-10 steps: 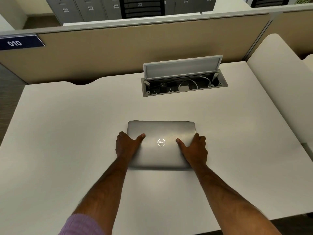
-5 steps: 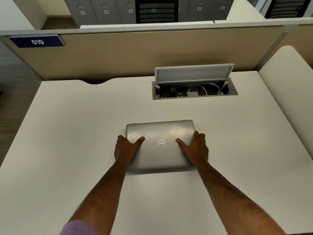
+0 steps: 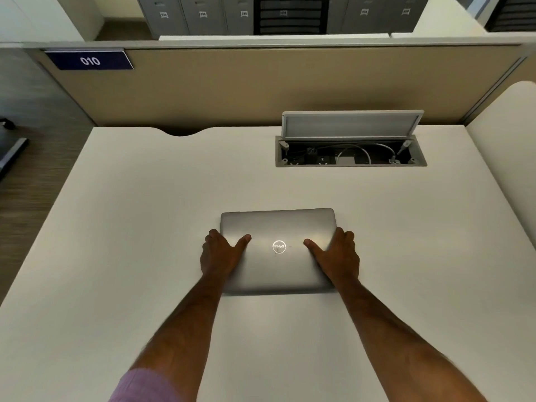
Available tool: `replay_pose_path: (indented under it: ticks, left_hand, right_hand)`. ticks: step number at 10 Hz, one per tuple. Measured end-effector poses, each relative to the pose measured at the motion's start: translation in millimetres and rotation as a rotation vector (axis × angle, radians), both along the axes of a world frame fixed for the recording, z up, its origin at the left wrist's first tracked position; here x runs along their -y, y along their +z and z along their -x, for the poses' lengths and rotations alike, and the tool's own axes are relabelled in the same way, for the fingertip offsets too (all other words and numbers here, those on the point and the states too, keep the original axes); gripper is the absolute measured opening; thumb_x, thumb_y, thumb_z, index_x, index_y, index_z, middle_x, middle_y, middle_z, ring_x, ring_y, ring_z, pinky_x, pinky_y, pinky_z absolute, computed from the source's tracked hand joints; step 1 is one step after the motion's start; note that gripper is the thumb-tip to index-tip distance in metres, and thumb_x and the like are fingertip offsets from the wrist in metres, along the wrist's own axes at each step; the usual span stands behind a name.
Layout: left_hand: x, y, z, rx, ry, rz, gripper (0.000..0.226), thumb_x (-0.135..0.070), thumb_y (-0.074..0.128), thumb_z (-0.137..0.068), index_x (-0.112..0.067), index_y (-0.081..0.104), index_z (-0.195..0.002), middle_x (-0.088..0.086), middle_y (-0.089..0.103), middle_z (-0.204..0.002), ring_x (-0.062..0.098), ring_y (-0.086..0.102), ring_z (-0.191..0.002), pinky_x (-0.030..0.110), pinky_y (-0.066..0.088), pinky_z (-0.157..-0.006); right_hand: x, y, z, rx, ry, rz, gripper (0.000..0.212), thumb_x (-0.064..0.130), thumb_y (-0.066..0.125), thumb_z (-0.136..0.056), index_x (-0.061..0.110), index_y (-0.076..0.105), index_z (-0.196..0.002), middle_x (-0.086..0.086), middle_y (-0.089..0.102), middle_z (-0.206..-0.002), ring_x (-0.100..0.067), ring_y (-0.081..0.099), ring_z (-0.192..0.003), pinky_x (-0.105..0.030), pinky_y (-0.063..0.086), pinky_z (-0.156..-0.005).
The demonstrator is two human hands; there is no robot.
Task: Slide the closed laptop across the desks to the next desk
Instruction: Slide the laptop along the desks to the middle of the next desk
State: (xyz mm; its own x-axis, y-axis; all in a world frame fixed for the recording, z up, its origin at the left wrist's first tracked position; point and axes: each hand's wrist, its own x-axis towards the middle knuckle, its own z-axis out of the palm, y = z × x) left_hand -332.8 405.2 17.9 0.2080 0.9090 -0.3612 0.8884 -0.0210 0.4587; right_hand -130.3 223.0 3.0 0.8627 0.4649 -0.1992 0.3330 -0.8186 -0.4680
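Observation:
A closed silver laptop (image 3: 278, 224) with a round logo lies flat on the white desk (image 3: 139, 227), near the middle. My left hand (image 3: 220, 255) grips its left side, thumb on the lid and fingers wrapped over the edge. My right hand (image 3: 338, 255) holds the right side the same way. Both forearms reach in from the near edge. A neighbouring white desk (image 3: 510, 158) adjoins on the right.
An open cable box (image 3: 351, 155) with its flap (image 3: 351, 124) raised is sunk into the desk behind the laptop, to the right. A beige partition (image 3: 261, 85) with a blue "010" sign (image 3: 90, 60) closes the far side. The desk's left edge drops to floor (image 3: 26, 192).
The laptop, held by both hands, has slid left across the desk relative to the cable box. My view has turned left too, showing more floor and less of the right desk.

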Motion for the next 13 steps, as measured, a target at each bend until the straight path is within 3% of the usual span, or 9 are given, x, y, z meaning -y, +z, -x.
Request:
replay_pose_path:
  ticks: [8, 10, 11, 12, 13]
  left_hand:
    - [3, -5, 0, -0.056, -0.062, -0.101, 0.084, -0.077, 0.06, -0.081, -0.003, 0.047, -0.119, 0.017, 0.056, -0.12, 0.039, 0.055, -0.117, 0.047, 0.049, -0.086]
    - [13, -14, -1, -0.13, -0.071, -0.245, 0.076, -0.074, 0.055, -0.086, -0.003, 0.052, -0.111, 0.017, 0.055, -0.112, 0.038, 0.054, -0.106, 0.048, 0.046, -0.085]
    - [17, -15, -4, -0.134, -0.105, -0.324, 0.077, -0.071, 0.057, -0.087, -0.001, 0.051, -0.119, 0.017, 0.055, -0.114, 0.038, 0.053, -0.107, 0.047, 0.044, -0.087]
    - [18, -21, -7, -0.083, -0.203, -0.373, 0.095, -0.065, 0.059, -0.09, 0.007, 0.037, -0.147, 0.025, 0.045, -0.146, 0.041, 0.041, -0.136, 0.048, 0.031, -0.114]
    - [23, -25, -14, 0.0, -0.321, -0.391, 0.087, -0.055, 0.044, -0.1, 0.007, 0.02, -0.156, 0.026, 0.021, -0.164, 0.039, 0.018, -0.153, 0.049, 0.012, -0.125]
  right_hand:
    - [1, 1, 7, 0.074, 0.046, 0.066, 0.083, 0.079, 0.059, -0.075, 0.008, 0.046, -0.116, -0.009, 0.047, -0.113, -0.032, 0.053, -0.105, -0.041, 0.048, -0.07]
    - [0, -4, 11, 0.162, 0.049, 0.088, 0.088, 0.075, 0.055, -0.08, 0.001, 0.044, -0.126, -0.013, 0.049, -0.115, -0.034, 0.053, -0.102, -0.043, 0.05, -0.07]
    - [-2, -6, 11, 0.216, 0.078, 0.044, 0.09, 0.067, 0.055, -0.086, -0.005, 0.038, -0.137, -0.019, 0.046, -0.13, -0.038, 0.049, -0.115, -0.046, 0.049, -0.087]
    - [-4, -11, 9, 0.218, 0.166, 0.009, 0.094, 0.06, 0.053, -0.093, -0.008, 0.023, -0.15, -0.027, 0.028, -0.156, -0.04, 0.027, -0.144, -0.047, 0.027, -0.117]
    - [-10, -12, 14, 0.245, 0.268, -0.066, 0.083, 0.053, 0.039, -0.099, -0.007, 0.018, -0.152, -0.026, 0.016, -0.162, -0.039, 0.017, -0.149, -0.047, 0.02, -0.122]
